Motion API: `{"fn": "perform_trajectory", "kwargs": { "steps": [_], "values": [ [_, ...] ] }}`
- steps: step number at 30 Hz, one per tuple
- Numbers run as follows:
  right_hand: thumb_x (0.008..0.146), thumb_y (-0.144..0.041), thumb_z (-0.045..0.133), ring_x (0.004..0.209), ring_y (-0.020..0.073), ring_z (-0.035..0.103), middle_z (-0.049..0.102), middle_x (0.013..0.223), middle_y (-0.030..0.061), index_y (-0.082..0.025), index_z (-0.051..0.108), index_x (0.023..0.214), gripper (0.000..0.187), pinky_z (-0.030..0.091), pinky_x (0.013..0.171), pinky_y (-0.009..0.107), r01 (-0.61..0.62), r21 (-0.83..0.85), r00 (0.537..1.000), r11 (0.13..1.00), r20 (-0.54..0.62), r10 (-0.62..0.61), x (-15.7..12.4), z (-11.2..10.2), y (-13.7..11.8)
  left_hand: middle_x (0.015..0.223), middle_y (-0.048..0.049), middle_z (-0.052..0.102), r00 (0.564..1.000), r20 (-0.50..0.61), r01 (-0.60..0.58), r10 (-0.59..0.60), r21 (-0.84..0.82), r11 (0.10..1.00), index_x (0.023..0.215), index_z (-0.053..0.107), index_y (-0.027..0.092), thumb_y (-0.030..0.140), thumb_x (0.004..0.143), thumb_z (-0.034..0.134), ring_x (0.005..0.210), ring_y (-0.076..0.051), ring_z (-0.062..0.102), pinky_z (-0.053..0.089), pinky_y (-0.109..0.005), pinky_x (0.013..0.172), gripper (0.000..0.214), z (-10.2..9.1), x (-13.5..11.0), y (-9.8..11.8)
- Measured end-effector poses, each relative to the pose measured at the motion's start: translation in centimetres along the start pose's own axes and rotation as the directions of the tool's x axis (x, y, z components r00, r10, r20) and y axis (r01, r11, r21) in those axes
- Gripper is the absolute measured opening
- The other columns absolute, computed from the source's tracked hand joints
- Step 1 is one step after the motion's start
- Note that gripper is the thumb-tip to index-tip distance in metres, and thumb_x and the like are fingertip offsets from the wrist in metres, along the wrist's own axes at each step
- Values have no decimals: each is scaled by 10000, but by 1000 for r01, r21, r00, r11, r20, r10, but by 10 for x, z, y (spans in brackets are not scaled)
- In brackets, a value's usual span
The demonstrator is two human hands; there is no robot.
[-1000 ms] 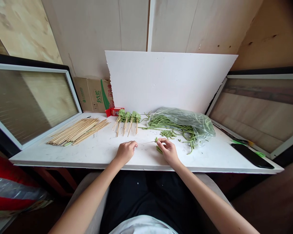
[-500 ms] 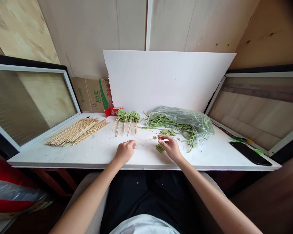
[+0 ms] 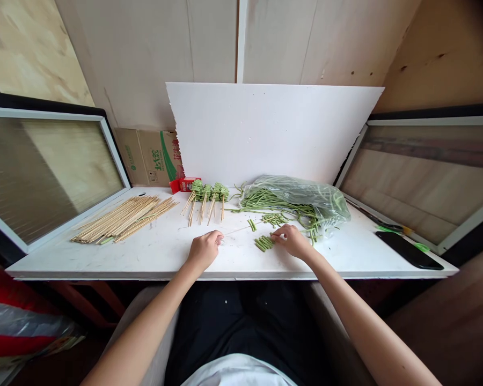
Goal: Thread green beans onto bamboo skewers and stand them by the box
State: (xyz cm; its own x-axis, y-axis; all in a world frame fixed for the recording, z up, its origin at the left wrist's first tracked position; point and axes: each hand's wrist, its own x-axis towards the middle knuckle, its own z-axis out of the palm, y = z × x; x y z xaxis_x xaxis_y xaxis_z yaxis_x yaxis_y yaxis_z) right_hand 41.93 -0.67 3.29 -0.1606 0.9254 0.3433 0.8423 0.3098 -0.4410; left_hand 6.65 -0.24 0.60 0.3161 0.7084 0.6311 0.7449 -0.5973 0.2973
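My left hand (image 3: pixel 203 250) is closed on a thin bamboo skewer (image 3: pixel 235 230) that points right and carries a short green bean piece (image 3: pixel 251 224) near its tip. My right hand (image 3: pixel 293 239) rests on the white tabletop (image 3: pixel 161 252) with its fingers curled, touching a small pile of cut bean pieces (image 3: pixel 264 243); whether it grips one is hidden. More cut pieces (image 3: pixel 276 219) lie just behind it.
A heap of bare skewers (image 3: pixel 124 217) lies at the left. Several finished bean skewers (image 3: pixel 207 195) and a red carton (image 3: pixel 184 184) sit at the back. A plastic bag of long beans (image 3: pixel 293 201) is at the right, with a black phone (image 3: pixel 410 250) and scissors (image 3: pixel 394 229).
My right hand let go of the bean piece on the skewer and moved right and down to the pile of cut pieces. The left hand has kept hold of the skewer.
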Motion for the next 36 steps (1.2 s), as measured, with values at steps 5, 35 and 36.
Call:
{"fn": "perform_trajectory", "kwargs": {
  "steps": [5,35,36],
  "values": [
    [832,-286,706,787,246,637,762,850,77,-234,812,965,177,461,733,355,-90,16,993,996,-79,91,0,8,7,840,4,782,1000,10,8,-8,-2,1000,977,696,225,46,904,535,753,-162,727,499,-238,677,251,0,0,0],
    [746,-624,849,779,134,552,647,917,25,-206,684,825,457,462,654,230,-166,927,966,335,85,244,-7,-5,-16,842,-3,792,999,-17,-27,27,-10,1000,971,727,225,99,920,540,751,-162,732,508,-238,665,232,2,-1,-2],
    [749,-619,850,778,131,548,644,916,23,-205,682,827,453,460,653,228,-167,928,967,333,88,239,-7,-5,-17,841,-1,792,999,-17,-27,27,-8,1000,969,728,225,97,918,540,752,-163,733,508,-239,666,233,2,-1,-2]
  ]
}}
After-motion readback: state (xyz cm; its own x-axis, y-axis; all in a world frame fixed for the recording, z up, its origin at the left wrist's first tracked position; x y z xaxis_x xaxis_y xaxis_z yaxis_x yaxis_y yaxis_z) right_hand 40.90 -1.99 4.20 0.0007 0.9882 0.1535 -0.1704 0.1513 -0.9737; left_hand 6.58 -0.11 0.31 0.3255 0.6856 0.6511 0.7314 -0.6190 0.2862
